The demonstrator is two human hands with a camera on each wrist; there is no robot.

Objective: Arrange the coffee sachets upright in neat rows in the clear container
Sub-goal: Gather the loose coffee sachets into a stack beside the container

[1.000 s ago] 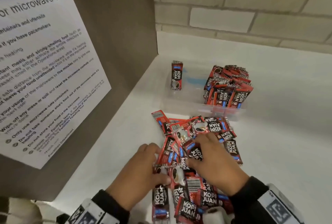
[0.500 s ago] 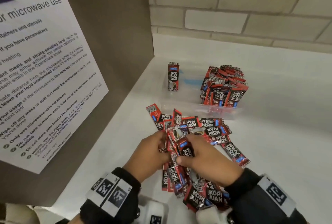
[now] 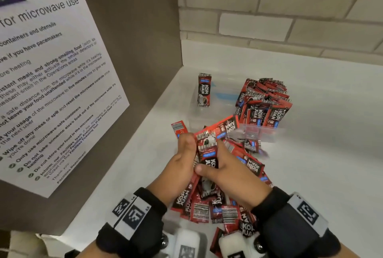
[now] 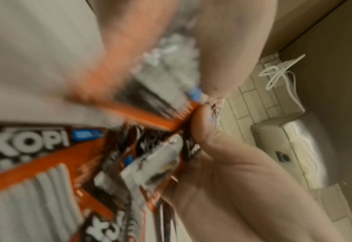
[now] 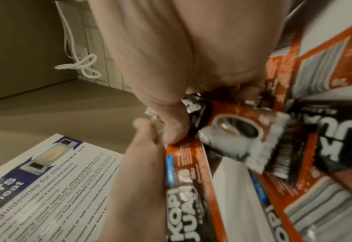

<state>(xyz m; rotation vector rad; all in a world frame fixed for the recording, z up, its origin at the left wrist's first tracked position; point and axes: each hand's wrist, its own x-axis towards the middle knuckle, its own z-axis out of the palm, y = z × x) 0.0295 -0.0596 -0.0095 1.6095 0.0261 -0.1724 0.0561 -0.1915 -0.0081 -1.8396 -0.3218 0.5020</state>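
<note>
Hands (image 3: 204,166) around glossy flat sachets (image 3: 207,154)

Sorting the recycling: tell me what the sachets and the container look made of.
Sachets: likely glossy printed foil or plastic film; they crinkle, with crimped serrated ends. Container: seemingly clear rigid plastic; the sachets inside show through its wall.

Head view: high, facing forward and down onto the white counter (image 3: 310,154), hands mid-frame. Left wrist view: very close, blurred, along the left hand (image 4: 222,172). Right wrist view: very close along the right hand (image 5: 160,73); all share the held sachets (image 3: 207,154).
</note>
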